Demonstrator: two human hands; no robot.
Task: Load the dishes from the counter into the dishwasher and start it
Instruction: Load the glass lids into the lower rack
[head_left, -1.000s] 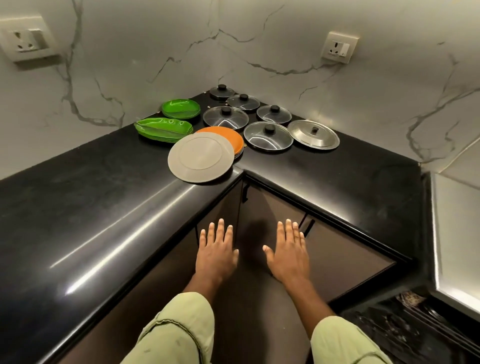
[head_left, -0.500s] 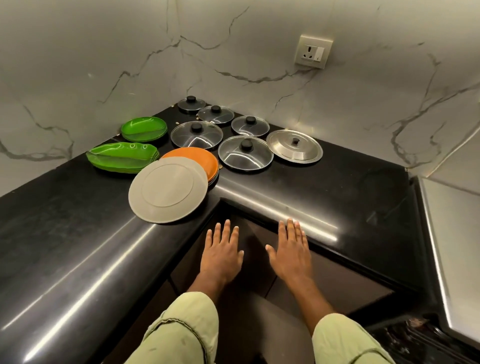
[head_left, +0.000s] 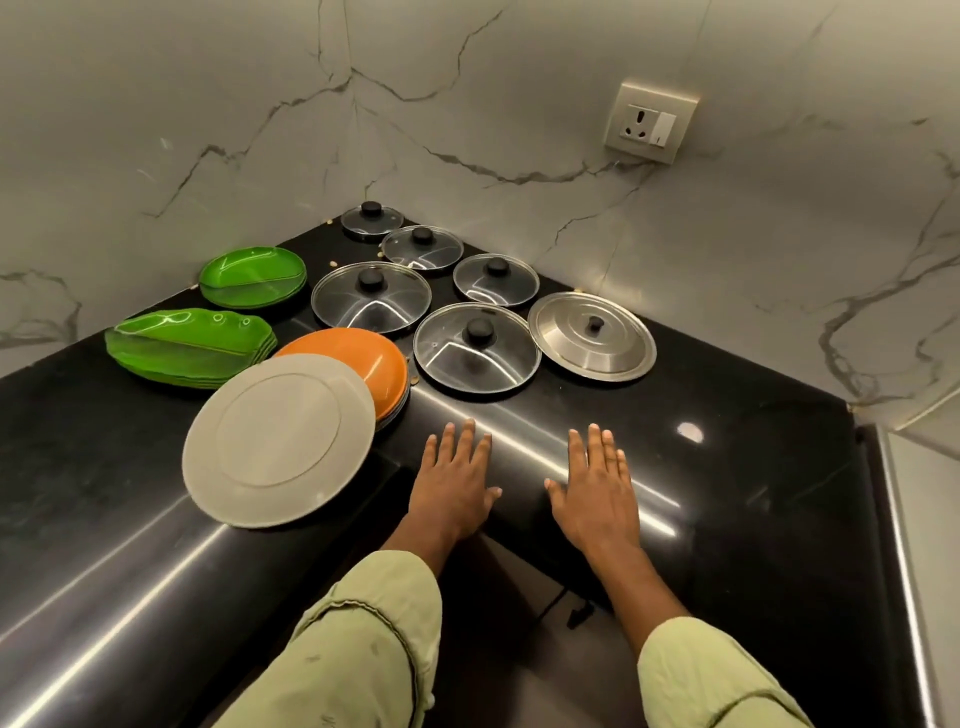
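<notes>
The left hand (head_left: 457, 488) and right hand (head_left: 597, 493) are reaching out palm-down, fingers straight and holding nothing, over the black worktop's (head_left: 727, 415) inner corner. The dishes are lying beyond them: a grey plate (head_left: 278, 439) overlapping an orange stack (head_left: 358, 358), green plates (head_left: 187, 345) further left, and five glass lids (head_left: 452, 358) and a steel lid (head_left: 592, 335) behind.

I am looking at a home kitchen: a polished black stone countertop (head_left: 727, 415) turns a corner under marble-veined wall panels (head_left: 519, 78), with a switched wall socket (head_left: 650, 122) at 1 o'clock, glass pot lids (head_left: 371, 296) at 12, stacked green plates (head_left: 189, 345) at 10 and cabinet doors (head_left: 519, 675) at 6.
</notes>
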